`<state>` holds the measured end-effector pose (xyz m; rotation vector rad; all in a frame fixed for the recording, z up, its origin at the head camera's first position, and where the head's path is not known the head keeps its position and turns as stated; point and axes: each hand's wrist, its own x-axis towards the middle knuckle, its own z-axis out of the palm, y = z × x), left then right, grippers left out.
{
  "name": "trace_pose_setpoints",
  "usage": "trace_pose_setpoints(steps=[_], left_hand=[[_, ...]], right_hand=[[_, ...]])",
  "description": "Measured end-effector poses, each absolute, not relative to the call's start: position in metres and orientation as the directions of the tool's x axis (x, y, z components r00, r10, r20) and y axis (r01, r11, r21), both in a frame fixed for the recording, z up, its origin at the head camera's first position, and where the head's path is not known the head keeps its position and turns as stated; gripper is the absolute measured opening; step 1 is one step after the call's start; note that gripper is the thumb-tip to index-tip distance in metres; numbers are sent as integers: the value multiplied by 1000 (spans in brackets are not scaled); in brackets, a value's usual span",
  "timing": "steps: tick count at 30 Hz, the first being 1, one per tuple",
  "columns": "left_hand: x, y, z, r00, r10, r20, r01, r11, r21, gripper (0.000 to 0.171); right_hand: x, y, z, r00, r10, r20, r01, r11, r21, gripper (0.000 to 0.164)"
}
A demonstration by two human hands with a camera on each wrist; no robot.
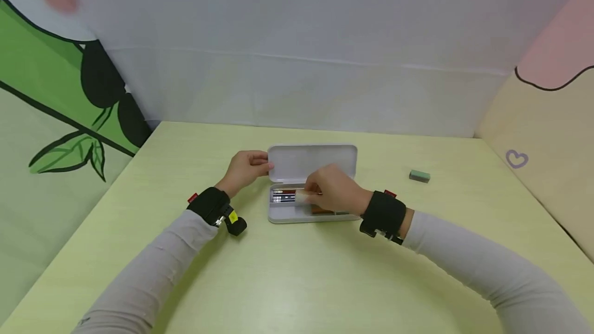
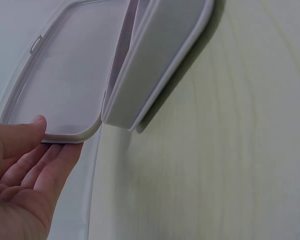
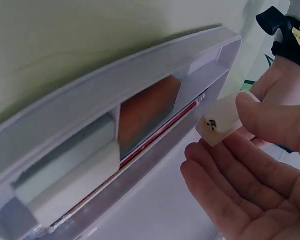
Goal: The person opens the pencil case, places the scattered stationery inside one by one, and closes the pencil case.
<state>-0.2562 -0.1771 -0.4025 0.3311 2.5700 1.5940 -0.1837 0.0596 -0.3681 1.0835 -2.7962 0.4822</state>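
A white pencil case (image 1: pixel 293 219) lies on the table with its lid (image 1: pixel 313 161) raised. My left hand (image 1: pixel 246 170) pinches the lid's left edge, thumb on the inner face and fingers behind. Over the case, my right hand (image 1: pixel 335 189) pinches a white eraser (image 3: pixel 222 119) with a small dark-and-yellow print between thumb and fingers. Inside lie several pencils (image 1: pixel 284 195), one of them red (image 3: pixel 162 131). Beside them, in the right wrist view, sit an orange-brown block (image 3: pixel 149 111), a pale grey-green block (image 3: pixel 67 159) and a white block (image 3: pixel 82 187).
A small green and grey block (image 1: pixel 419 176) lies on the pale yellow table (image 1: pixel 278 277), right of the case. A white cloth wall (image 1: pixel 297 86) rises behind the table, with printed panels at both sides.
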Motion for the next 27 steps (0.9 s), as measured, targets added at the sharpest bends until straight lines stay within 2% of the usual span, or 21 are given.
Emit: trace_pose_setpoints(steps=[5,10,19,27], left_hand=[[-256,-177,-405,-971,233,50,151,439,886,36],[-258,-175,-408,-969,238,61,165,445,880,36],[-256,-174,-410,-970,234,70,170,439,882,36],[-260,-173,-411,-966,247,76,181,436,881,36]], right_hand=[[-185,45,-375,-712,-681,173,-699,664,-265,10],[-186,45,-383,-738,-663,124,-664,682,-306,10],[-189,51,-396,-730,-669,138,-672,667,-323,11],[-189,55,-394,-742,-655,144,-665,689,-289,12]])
